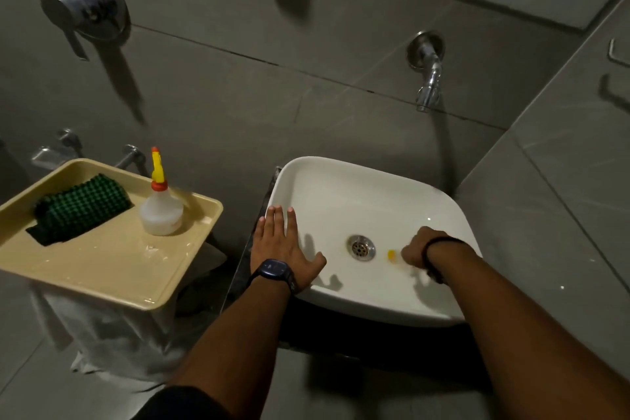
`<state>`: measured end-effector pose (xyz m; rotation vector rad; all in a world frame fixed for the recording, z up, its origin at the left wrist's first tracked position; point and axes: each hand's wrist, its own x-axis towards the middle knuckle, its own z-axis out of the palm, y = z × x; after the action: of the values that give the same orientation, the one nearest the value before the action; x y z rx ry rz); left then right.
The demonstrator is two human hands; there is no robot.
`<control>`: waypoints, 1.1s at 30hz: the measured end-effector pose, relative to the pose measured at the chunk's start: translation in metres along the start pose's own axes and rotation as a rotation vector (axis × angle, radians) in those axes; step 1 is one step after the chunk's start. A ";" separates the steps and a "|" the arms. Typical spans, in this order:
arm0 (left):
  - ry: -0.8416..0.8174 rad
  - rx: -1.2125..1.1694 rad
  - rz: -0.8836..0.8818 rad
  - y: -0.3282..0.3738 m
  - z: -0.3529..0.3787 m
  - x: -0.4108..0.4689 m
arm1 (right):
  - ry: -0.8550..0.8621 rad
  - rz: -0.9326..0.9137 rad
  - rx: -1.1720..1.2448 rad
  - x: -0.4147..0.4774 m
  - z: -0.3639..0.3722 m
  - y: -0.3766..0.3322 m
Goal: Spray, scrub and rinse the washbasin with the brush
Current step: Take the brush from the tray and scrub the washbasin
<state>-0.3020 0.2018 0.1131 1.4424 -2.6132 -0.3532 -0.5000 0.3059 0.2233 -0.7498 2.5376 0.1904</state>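
The white square washbasin (pixel 375 187) stands below a wall tap (pixel 428 78), with a metal drain (pixel 361 246) in its middle. My left hand (pixel 283 242) lies flat and open on the basin's left rim, a dark watch on the wrist. My right hand (pixel 417 249) is inside the bowl, right of the drain, fingers closed on a brush (pixel 392 255) of which only a blurred yellow end shows. A clear spray bottle (pixel 160 211) with a yellow and orange nozzle stands on the beige tray (pixel 102 266) to the left.
A green checkered cloth (pixel 81 208) lies on the tray beside the bottle. A chrome shower mixer (pixel 81 3) sits high on the left wall, smaller taps (pixel 68 143) behind the tray. Grey tiled walls close in behind and at the right.
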 end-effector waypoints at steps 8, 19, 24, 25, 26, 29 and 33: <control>-0.011 0.000 -0.006 -0.004 0.003 0.003 | -0.134 -0.166 0.550 -0.005 0.037 -0.068; -0.003 -0.005 -0.012 -0.003 0.009 0.005 | -0.111 -0.027 -0.063 0.001 -0.011 -0.020; -0.014 0.027 -0.014 -0.002 0.007 0.005 | -0.384 -0.090 0.372 -0.021 -0.008 -0.015; -0.031 0.046 -0.016 -0.002 0.006 0.005 | -0.398 -0.118 0.465 -0.024 0.001 -0.010; -0.068 0.063 -0.023 -0.002 0.004 0.004 | -0.385 -0.141 0.552 -0.026 0.011 -0.005; -0.167 0.010 -0.068 0.007 -0.014 0.005 | -0.201 -0.166 0.790 -0.029 0.034 0.014; -0.032 -0.356 -0.095 0.047 -0.061 0.026 | -0.018 -0.177 1.139 -0.028 0.031 0.033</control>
<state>-0.3401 0.1958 0.1848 1.4439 -2.3517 -0.8107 -0.4848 0.3554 0.2096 -0.4543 2.0345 -1.1811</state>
